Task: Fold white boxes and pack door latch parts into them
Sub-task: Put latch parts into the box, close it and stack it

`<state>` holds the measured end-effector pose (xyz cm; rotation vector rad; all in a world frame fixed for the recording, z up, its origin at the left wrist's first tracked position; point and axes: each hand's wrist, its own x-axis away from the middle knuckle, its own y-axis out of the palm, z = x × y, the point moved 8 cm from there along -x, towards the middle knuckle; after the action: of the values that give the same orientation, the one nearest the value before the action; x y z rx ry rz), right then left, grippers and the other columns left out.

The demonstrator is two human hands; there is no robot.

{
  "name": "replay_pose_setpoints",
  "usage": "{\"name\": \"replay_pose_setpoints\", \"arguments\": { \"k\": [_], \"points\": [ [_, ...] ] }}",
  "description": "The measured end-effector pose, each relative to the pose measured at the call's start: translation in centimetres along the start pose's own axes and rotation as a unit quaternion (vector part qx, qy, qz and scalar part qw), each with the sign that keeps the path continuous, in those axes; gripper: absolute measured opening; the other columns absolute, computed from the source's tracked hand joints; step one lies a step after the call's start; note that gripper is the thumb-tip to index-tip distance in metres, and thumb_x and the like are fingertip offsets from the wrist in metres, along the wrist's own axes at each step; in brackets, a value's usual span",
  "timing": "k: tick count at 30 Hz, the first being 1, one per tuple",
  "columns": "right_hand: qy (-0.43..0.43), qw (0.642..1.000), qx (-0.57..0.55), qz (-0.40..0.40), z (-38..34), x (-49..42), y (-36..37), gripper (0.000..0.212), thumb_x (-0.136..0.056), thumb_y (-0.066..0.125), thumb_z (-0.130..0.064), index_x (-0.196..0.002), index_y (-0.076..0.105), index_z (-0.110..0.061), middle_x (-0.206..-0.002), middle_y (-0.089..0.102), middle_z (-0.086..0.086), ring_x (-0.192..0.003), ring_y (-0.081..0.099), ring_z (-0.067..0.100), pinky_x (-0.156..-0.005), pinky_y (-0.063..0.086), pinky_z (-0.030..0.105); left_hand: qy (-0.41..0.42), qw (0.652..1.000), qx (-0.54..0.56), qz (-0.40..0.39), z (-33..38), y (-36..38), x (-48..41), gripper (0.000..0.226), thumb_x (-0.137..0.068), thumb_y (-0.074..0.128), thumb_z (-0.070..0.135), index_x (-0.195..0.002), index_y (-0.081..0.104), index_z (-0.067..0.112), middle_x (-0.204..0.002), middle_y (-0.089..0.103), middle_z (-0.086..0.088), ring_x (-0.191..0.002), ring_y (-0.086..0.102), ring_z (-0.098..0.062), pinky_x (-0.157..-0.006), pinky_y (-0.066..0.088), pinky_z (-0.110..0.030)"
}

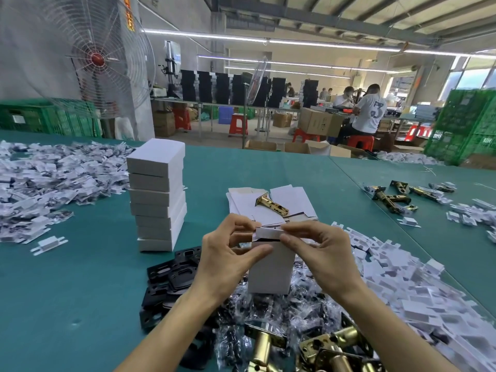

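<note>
A white box [270, 272] stands upright at the middle of the green table [80, 277]. My left hand [228, 256] grips its upper left side, thumb on the front face. My right hand [319, 251] pinches the box's top flap [268, 232], which is bent over the opening. Something dark shows inside the opening. Behind the box lies a pile of flat white box blanks [292, 202] with a brass latch [271, 204] resting on it. Several closed white boxes form a stack [158, 197] to the left.
Black metal plates [171, 275] lie left of the box, and bagged parts [281, 312] and brass latches [330, 353] lie in front of it. Heaps of small white packets [397, 280] spread right and far left [53, 178]. More latches [394, 196] rest at right. People work at tables behind.
</note>
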<state>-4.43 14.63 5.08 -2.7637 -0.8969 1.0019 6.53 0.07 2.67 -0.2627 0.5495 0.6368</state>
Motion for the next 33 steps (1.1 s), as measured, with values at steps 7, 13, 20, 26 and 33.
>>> {"name": "replay_pose_setpoints", "arguments": {
  "k": [7,13,20,26,33],
  "points": [
    [-0.012,0.999,0.014,-0.043,-0.2,-0.1,0.3,0.022,-0.080,0.076,-0.008,-0.095,0.077,-0.025,-0.094,0.077,-0.012,-0.092,0.072,0.005,-0.083,0.057,0.020,-0.001,1.000,0.023,0.007,0.0,-0.2,-0.2,0.017,-0.083,0.070,0.039,-0.098,0.072,0.033,-0.101,0.076,0.004,-0.092,0.074,-0.017,-0.076,0.058,-0.030],
    [-0.032,0.996,0.048,-0.061,-0.6,0.0,-0.1,0.027,-0.079,0.075,-0.009,-0.104,0.075,-0.020,-0.101,0.074,-0.011,-0.095,0.071,0.001,-0.087,0.055,0.017,0.033,0.999,-0.022,-0.030,0.2,0.1,-0.1,0.018,-0.087,0.072,0.043,-0.104,0.068,0.038,-0.112,0.073,0.011,-0.104,0.071,-0.012,-0.074,0.061,-0.027],
    [-0.059,0.987,0.099,-0.115,-1.2,-0.1,0.4,0.032,-0.080,0.077,-0.006,-0.110,0.072,-0.017,-0.109,0.070,-0.011,-0.102,0.067,-0.004,-0.090,0.053,0.016,0.042,0.997,-0.031,-0.048,0.6,0.0,0.0,0.027,-0.079,0.075,0.041,-0.105,0.071,0.037,-0.115,0.071,0.017,-0.107,0.070,-0.011,-0.078,0.062,-0.031],
    [-0.082,0.983,0.110,-0.121,-1.0,0.3,0.4,0.029,-0.083,0.073,-0.009,-0.109,0.074,-0.023,-0.114,0.069,-0.014,-0.105,0.066,-0.003,-0.088,0.055,0.017,0.011,0.999,-0.002,-0.038,0.0,0.0,-0.1,0.025,-0.074,0.080,0.028,-0.098,0.075,0.029,-0.110,0.075,0.009,-0.105,0.071,-0.010,-0.080,0.060,-0.026],
    [-0.105,0.972,0.160,-0.136,-0.5,0.2,1.4,0.022,-0.087,0.068,-0.025,-0.107,0.076,-0.021,-0.121,0.066,-0.007,-0.105,0.065,0.001,-0.088,0.055,0.020,0.035,0.997,-0.055,-0.039,-0.1,-0.1,-0.2,0.018,-0.076,0.077,0.019,-0.090,0.075,0.008,-0.110,0.073,0.004,-0.102,0.070,-0.005,-0.082,0.058,-0.020]
  ]
}}
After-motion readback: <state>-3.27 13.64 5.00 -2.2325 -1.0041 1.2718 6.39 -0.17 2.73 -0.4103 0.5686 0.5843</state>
